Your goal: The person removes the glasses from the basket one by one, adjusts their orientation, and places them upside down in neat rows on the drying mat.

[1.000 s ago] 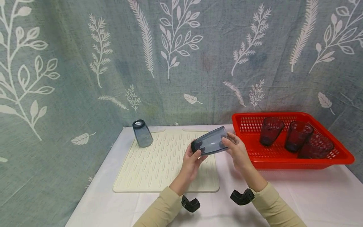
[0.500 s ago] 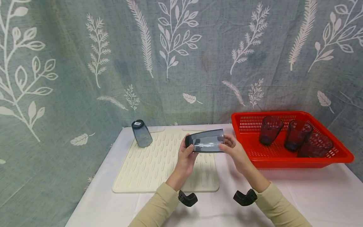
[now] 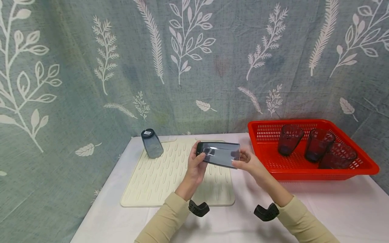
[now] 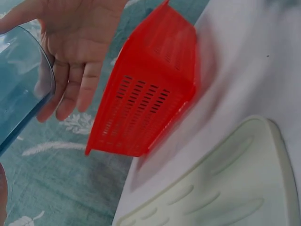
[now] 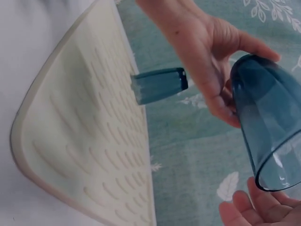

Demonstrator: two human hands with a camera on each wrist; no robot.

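A blue-grey drinking glass (image 3: 219,154) is held sideways above the right part of a cream ridged drying mat (image 3: 170,182). My left hand (image 3: 195,167) grips its dark base end, thumb on the near side. At the rim end, my right hand (image 3: 251,166) pinches the glass between thumb and fingers. The right wrist view shows the glass's open mouth (image 5: 282,165) toward the right fingers (image 5: 258,200). A second glass (image 3: 153,145) stands upside down at the mat's far left corner, a small label on its base.
A red perforated plastic basket (image 3: 285,176) stands at the right, holding three similar glasses: one (image 3: 290,140) at its left, another (image 3: 317,148) in the middle and a tilted one (image 3: 338,158) at the right. White cloth (image 3: 231,224) covers the table. A patterned curtain (image 3: 194,101) hangs behind.
The glass has turned from rim-up on the right to slightly rim-down, and shifted a little left. Both hands have kept hold of it. The other glasses have not moved.
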